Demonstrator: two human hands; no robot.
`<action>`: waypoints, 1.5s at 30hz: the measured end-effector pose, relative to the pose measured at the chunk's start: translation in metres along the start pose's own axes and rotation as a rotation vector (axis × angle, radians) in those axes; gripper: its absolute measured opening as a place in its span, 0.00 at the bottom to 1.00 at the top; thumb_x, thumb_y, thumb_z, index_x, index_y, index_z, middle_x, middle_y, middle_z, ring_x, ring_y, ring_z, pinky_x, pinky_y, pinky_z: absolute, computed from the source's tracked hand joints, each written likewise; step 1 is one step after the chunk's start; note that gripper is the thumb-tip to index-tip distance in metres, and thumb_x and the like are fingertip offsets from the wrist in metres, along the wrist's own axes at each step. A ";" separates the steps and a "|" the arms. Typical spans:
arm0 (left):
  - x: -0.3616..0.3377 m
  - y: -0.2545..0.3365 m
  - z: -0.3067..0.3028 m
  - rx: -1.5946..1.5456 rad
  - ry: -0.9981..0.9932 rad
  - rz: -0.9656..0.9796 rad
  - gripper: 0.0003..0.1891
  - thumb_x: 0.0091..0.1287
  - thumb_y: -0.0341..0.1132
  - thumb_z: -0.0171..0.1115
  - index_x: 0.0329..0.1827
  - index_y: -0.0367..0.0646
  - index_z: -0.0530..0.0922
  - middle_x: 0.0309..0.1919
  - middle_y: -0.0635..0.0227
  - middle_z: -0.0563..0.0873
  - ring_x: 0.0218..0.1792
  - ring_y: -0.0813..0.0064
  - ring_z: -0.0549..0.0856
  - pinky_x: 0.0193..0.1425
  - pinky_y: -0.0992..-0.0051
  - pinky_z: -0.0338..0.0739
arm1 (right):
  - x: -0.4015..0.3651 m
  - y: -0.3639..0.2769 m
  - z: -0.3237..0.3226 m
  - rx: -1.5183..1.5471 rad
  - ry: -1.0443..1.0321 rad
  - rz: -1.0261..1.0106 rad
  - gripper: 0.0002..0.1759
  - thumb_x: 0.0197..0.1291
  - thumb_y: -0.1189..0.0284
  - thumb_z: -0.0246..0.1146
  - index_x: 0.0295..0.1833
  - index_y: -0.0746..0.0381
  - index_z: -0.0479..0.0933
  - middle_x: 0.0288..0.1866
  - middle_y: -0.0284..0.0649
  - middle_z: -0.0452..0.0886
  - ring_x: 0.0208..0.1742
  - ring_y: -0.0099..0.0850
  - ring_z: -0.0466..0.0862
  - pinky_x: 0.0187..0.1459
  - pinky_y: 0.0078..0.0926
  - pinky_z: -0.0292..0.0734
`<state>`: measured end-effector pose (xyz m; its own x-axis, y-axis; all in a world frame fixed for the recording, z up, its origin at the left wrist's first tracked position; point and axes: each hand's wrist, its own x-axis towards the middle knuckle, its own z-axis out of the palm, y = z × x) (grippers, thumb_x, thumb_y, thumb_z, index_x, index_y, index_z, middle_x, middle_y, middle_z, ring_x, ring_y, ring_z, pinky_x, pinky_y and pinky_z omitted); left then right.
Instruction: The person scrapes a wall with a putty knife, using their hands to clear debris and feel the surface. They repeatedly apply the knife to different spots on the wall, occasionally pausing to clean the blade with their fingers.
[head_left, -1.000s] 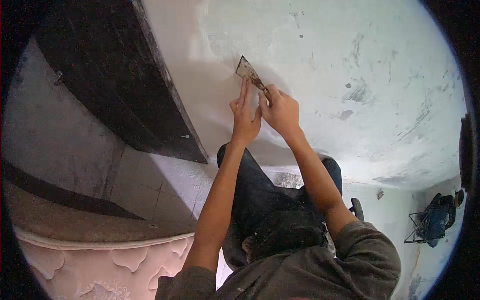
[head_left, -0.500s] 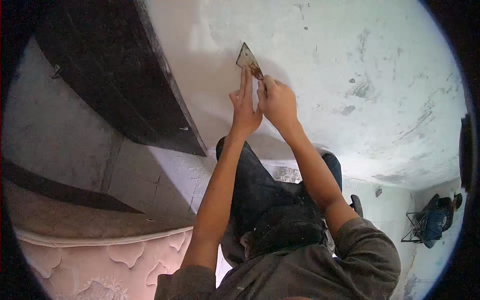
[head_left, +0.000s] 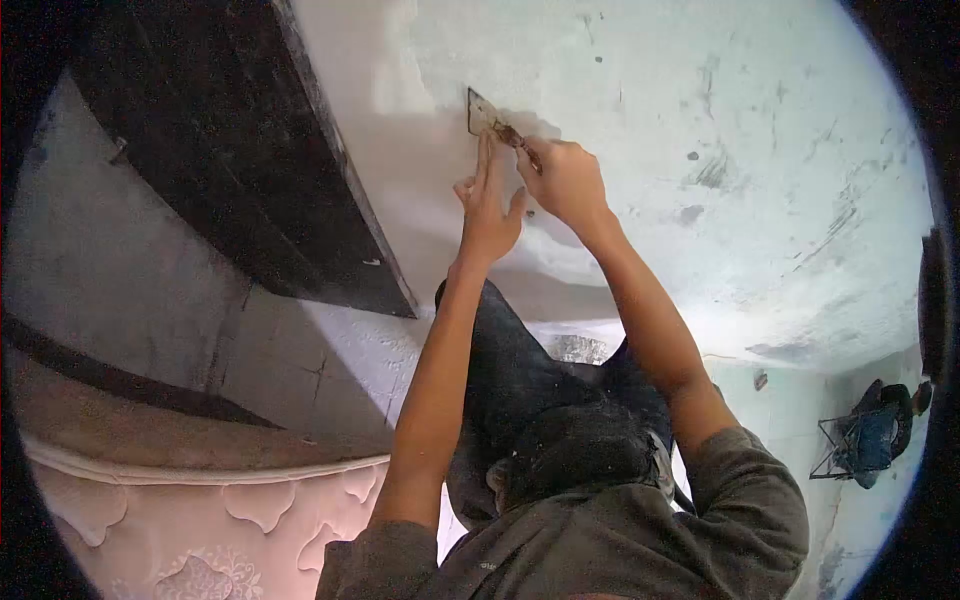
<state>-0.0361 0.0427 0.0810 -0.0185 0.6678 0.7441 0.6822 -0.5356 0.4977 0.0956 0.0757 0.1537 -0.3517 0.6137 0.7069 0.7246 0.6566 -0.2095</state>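
Note:
My right hand is closed round the dark handle of a putty knife. The broad, pale-smeared blade lies at a slant against the whitish wall, its tip toward the upper left. Below the blade, my left hand has its fingers stretched out, the longest fingertips touching the blade's lower part. Its thumb stands apart, pointing up toward my right hand. The blade's edge against the wall is partly too small to make out. A small dark spot shows on the wall beside the left thumb.
A dark wooden panel rises along the left of the wall. A pink quilted mattress lies at the lower left. Far right, a folding frame with dark cloth stands by the wall. Grey scuffs mark the wall at right.
The putty knife has turned and its tip has shifted left. My right hand has moved slightly right, away from my left hand, whose thumb now stands clear of it.

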 end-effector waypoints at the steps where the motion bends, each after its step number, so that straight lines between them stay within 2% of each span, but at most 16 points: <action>1: 0.000 0.001 -0.003 -0.008 -0.021 -0.007 0.47 0.59 0.27 0.63 0.79 0.39 0.46 0.80 0.54 0.48 0.75 0.56 0.61 0.68 0.58 0.54 | 0.000 -0.001 -0.004 -0.022 -0.014 -0.033 0.10 0.60 0.66 0.61 0.35 0.62 0.79 0.25 0.47 0.80 0.27 0.49 0.82 0.29 0.46 0.76; 3: 0.002 0.002 -0.004 -0.013 -0.035 -0.011 0.47 0.59 0.27 0.62 0.80 0.40 0.45 0.80 0.54 0.48 0.75 0.57 0.60 0.68 0.58 0.53 | 0.004 -0.003 -0.009 -0.044 -0.024 -0.072 0.09 0.60 0.66 0.61 0.35 0.61 0.80 0.25 0.46 0.80 0.26 0.49 0.82 0.29 0.45 0.76; 5: 0.003 0.002 -0.005 -0.022 -0.015 -0.002 0.41 0.63 0.30 0.60 0.78 0.35 0.50 0.79 0.49 0.48 0.76 0.58 0.57 0.68 0.60 0.53 | 0.008 -0.009 -0.013 -0.104 -0.038 -0.071 0.09 0.60 0.66 0.61 0.34 0.61 0.79 0.25 0.45 0.81 0.26 0.47 0.82 0.28 0.44 0.76; 6: 0.004 0.001 -0.006 -0.020 -0.016 -0.004 0.41 0.63 0.30 0.60 0.78 0.35 0.50 0.79 0.49 0.48 0.76 0.58 0.57 0.68 0.60 0.53 | 0.010 -0.012 -0.012 -0.101 -0.039 -0.071 0.09 0.60 0.66 0.61 0.34 0.61 0.79 0.25 0.45 0.81 0.26 0.47 0.82 0.28 0.44 0.76; 8: 0.003 0.001 -0.006 -0.009 -0.019 -0.021 0.47 0.59 0.28 0.63 0.80 0.40 0.44 0.79 0.52 0.49 0.74 0.56 0.60 0.69 0.59 0.53 | 0.011 -0.014 -0.010 -0.140 -0.058 -0.050 0.09 0.61 0.66 0.61 0.34 0.61 0.79 0.25 0.44 0.81 0.26 0.46 0.82 0.27 0.43 0.76; 15: 0.005 0.005 -0.008 -0.030 -0.030 -0.020 0.47 0.60 0.29 0.62 0.80 0.40 0.44 0.79 0.51 0.49 0.76 0.56 0.58 0.68 0.59 0.54 | 0.010 -0.017 -0.015 -0.146 -0.055 -0.025 0.09 0.60 0.66 0.61 0.33 0.60 0.79 0.25 0.43 0.81 0.26 0.46 0.82 0.28 0.43 0.77; 21: 0.010 0.002 -0.008 0.004 0.003 0.029 0.45 0.62 0.30 0.62 0.79 0.39 0.46 0.79 0.50 0.49 0.74 0.55 0.61 0.67 0.59 0.55 | 0.018 -0.015 -0.020 -0.144 -0.092 -0.045 0.10 0.60 0.65 0.61 0.35 0.60 0.80 0.24 0.44 0.81 0.27 0.46 0.82 0.29 0.44 0.77; 24: 0.007 0.001 -0.004 0.024 0.003 -0.012 0.44 0.62 0.32 0.62 0.79 0.38 0.47 0.78 0.50 0.50 0.73 0.53 0.62 0.67 0.58 0.55 | 0.017 -0.013 -0.017 -0.147 -0.120 -0.047 0.13 0.59 0.62 0.62 0.34 0.62 0.80 0.27 0.49 0.82 0.29 0.49 0.84 0.31 0.47 0.79; 26: 0.009 0.002 -0.008 0.001 -0.027 0.007 0.42 0.63 0.30 0.61 0.78 0.34 0.49 0.78 0.46 0.50 0.76 0.57 0.57 0.68 0.60 0.54 | 0.018 -0.016 -0.029 -0.077 -0.131 -0.011 0.13 0.58 0.62 0.63 0.32 0.61 0.80 0.27 0.49 0.82 0.28 0.49 0.84 0.31 0.47 0.79; 29: 0.007 -0.001 -0.001 -0.008 0.035 0.014 0.41 0.63 0.32 0.61 0.78 0.35 0.49 0.78 0.45 0.49 0.75 0.55 0.57 0.68 0.60 0.54 | 0.018 -0.011 -0.014 -0.147 -0.118 -0.047 0.13 0.57 0.62 0.63 0.32 0.61 0.81 0.27 0.49 0.83 0.29 0.49 0.84 0.32 0.46 0.79; 35: 0.010 0.012 -0.006 -0.006 -0.022 -0.054 0.43 0.63 0.31 0.62 0.78 0.36 0.48 0.78 0.46 0.49 0.76 0.54 0.56 0.68 0.58 0.53 | 0.021 -0.012 -0.019 -0.145 -0.137 -0.034 0.13 0.57 0.62 0.62 0.32 0.61 0.82 0.26 0.50 0.82 0.28 0.48 0.84 0.32 0.45 0.80; 38: 0.007 0.004 -0.004 0.022 -0.014 0.001 0.43 0.62 0.30 0.62 0.78 0.36 0.48 0.78 0.46 0.49 0.76 0.54 0.56 0.69 0.58 0.53 | 0.018 -0.013 -0.027 -0.086 -0.096 -0.071 0.13 0.58 0.62 0.61 0.32 0.61 0.82 0.26 0.50 0.82 0.28 0.48 0.84 0.32 0.45 0.80; 41: 0.008 0.009 -0.005 -0.010 0.006 -0.022 0.44 0.62 0.30 0.62 0.78 0.36 0.47 0.78 0.46 0.49 0.76 0.54 0.56 0.69 0.58 0.52 | 0.019 -0.011 -0.014 -0.173 -0.155 -0.060 0.14 0.59 0.62 0.61 0.32 0.61 0.82 0.27 0.50 0.82 0.28 0.48 0.84 0.31 0.45 0.80; 45: 0.008 0.006 -0.005 -0.022 -0.019 -0.028 0.44 0.62 0.30 0.62 0.78 0.36 0.47 0.78 0.46 0.50 0.77 0.55 0.54 0.69 0.59 0.52 | 0.019 -0.015 -0.022 -0.135 -0.135 -0.050 0.14 0.58 0.62 0.61 0.30 0.63 0.81 0.26 0.50 0.82 0.27 0.48 0.84 0.31 0.45 0.80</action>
<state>-0.0352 0.0423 0.0925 -0.0235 0.6923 0.7212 0.6651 -0.5278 0.5283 0.0917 0.0680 0.1854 -0.4587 0.6410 0.6154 0.7742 0.6282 -0.0773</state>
